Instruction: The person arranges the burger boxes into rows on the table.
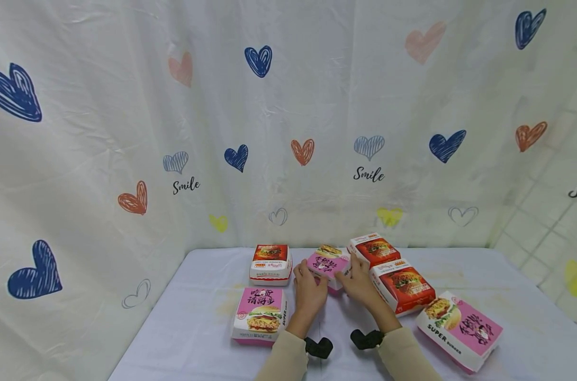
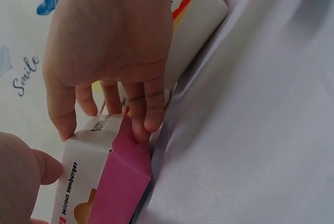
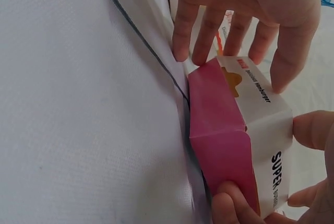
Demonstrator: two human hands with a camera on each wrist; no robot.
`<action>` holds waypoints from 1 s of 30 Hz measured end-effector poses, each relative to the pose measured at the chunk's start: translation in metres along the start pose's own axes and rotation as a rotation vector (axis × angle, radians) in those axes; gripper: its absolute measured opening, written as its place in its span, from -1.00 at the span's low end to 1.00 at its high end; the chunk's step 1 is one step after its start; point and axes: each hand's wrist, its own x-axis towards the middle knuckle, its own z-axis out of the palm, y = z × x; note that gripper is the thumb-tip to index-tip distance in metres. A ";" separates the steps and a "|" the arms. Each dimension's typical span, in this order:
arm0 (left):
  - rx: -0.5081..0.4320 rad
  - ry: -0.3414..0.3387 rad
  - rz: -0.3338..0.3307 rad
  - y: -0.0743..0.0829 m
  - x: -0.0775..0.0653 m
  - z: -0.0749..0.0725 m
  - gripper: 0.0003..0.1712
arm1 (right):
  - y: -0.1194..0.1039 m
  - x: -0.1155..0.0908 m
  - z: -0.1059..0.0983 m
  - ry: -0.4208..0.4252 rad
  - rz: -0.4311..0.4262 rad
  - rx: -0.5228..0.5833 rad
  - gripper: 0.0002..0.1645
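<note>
Both hands are at a pink and white burger box [image 1: 327,266] in the middle of the table, between the other boxes. My left hand [image 1: 309,292] grips its left end, the thumb on the top edge and fingers around the side. At the opposite end, my right hand [image 1: 359,281] holds it in the same way. The left wrist view shows the box's pink lower half and white side with "Delicious Hamburger" lettering [image 2: 68,187]. In the right wrist view the fingers of my right hand [image 3: 250,4] bend over the box end. Whether the underside touches the table cannot be told.
A red burger box [image 1: 270,264] and a pink one [image 1: 259,316] stand on the left. Two red boxes [image 1: 374,248] [image 1: 404,286] sit right of the hands, with another pink box [image 1: 460,330] nearer the front. Behind the white tablecloth [image 1: 183,317] hangs a heart-patterned curtain [image 1: 317,201].
</note>
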 end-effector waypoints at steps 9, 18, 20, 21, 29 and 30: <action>-0.010 0.018 -0.005 -0.001 0.000 0.001 -0.06 | 0.002 -0.001 0.000 0.032 -0.015 0.011 0.00; -0.057 0.013 0.012 0.000 0.000 0.000 -0.18 | -0.005 -0.005 -0.003 0.027 0.006 0.000 -0.05; -0.052 0.017 0.019 0.001 0.000 0.000 -0.22 | -0.004 -0.005 -0.003 0.031 0.004 -0.002 -0.06; -0.048 0.017 0.018 0.001 -0.001 0.000 -0.23 | -0.005 -0.004 -0.003 0.033 0.003 -0.004 -0.07; -0.024 0.020 0.009 0.000 0.000 0.000 -0.22 | -0.008 -0.004 -0.003 0.019 0.046 0.000 -0.11; -0.022 0.023 0.013 0.000 0.000 0.000 -0.23 | -0.008 -0.004 -0.003 0.016 0.051 -0.001 -0.11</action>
